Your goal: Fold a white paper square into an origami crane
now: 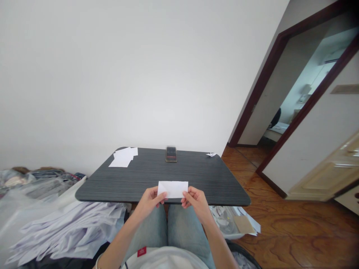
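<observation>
My left hand (150, 202) and my right hand (196, 202) pinch the two short ends of a white folded sheet of paper (172, 189), holding it just above the near edge of a dark grey wood-grain table (196, 175). Loose white paper sheets (122, 157) lie at the table's far left. A phone (171, 154) stands upright near the far edge, and a small folded paper piece (211, 154) sits at the far right corner.
A heap of white sheets or plastic (64, 231) lies to my left, with clothing (36, 183) behind it. A bag of papers (232, 224) sits low on the right. Wooden floor (286, 224) spreads right towards a doorway (280, 89) and an open door (328, 172).
</observation>
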Motion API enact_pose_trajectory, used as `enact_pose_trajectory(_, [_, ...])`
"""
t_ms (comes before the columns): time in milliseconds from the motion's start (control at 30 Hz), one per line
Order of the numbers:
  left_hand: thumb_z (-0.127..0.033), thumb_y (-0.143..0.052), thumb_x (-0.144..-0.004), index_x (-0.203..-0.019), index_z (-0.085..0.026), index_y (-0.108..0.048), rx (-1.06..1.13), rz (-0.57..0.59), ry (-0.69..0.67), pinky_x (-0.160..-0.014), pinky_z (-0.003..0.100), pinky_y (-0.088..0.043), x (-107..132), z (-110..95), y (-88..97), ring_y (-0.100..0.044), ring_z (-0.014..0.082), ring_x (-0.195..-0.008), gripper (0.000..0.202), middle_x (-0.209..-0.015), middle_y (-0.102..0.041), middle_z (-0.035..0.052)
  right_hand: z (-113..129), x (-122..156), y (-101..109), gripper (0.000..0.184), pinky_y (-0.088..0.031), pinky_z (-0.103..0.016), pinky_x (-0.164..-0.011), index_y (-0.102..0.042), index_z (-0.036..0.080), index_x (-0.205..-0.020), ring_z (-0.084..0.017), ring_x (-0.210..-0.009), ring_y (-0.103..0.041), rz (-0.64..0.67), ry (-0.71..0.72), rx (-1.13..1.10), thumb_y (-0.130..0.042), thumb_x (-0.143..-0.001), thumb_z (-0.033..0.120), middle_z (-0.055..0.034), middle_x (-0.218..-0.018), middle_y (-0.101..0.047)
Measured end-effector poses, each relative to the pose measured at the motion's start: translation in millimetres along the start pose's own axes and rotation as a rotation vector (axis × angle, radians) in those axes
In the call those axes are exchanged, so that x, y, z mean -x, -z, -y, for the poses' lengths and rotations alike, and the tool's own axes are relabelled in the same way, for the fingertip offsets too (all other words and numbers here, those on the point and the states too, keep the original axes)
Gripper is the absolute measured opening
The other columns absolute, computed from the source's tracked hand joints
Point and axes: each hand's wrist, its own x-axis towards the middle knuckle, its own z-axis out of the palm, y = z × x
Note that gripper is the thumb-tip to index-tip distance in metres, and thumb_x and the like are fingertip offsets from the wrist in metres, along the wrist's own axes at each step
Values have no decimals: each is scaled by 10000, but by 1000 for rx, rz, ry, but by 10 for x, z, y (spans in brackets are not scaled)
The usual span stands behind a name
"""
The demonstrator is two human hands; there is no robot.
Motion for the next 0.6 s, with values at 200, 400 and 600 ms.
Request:
enact_pose_trajectory(200, [-493,-444,-768,-808,-111,-581,236,-85,53,-422,181,-377,11,-38,37,-514,103,-528,407,-669,-574,38,12,3,46,325,-446,-183,-411,-508,155,-618,-89,-411,-549,-9,21,2,-631,-663,453,7,-511,-609])
enact_pose_trajectory(400, [-477,-529,-720,-706,-112,-567,220,-35,44,-412,174,-383,-3,-38,20,-504,86,-479,367,-590,-548,14,14,-1,32,339,-451,-192,-407,-516,154,-617,-91,-404,-545,-13,24,11,-633,-651,469,6,-509,-606])
enact_pose_trajectory(600, [-422,-546,-731,-707,-117,-550,231,-20,56,-414,165,-390,9,-54,23,-512,83,-472,306,-547,-527,-7,3,-2,38,323,-445,-185,-404,-506,155,-617,-88,-406,-541,-21,25,7,-634,-661,448,10,-503,-602])
